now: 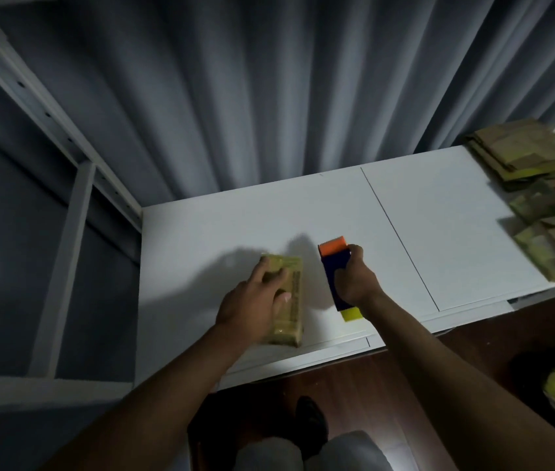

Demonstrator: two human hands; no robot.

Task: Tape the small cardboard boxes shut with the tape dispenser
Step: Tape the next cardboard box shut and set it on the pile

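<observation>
Small yellow-green cardboard box (pixel 284 297) pressed flat-fingered by left hand (pixel 252 300); beside it, right hand (pixel 354 283) grips blue-orange tape dispenser (pixel 335 277); taping likely next.

Your box (pixel 288 297) lay on the table (pixel 439 215), near its front edge, with your left hand (pixel 255 300) resting on top of it. Just right of the box, apart from it, your right hand (pixel 354 280) gripped the tape dispenser (pixel 335 266), which stood on the table. Well to the right of the box, at the table's far right end, sat a pile of boxes (pixel 541 205). Behind the box, beyond the table's back edge, hung a curtain (pixel 235 96), and left of the box stood a shelf frame (pixel 65 198)
</observation>
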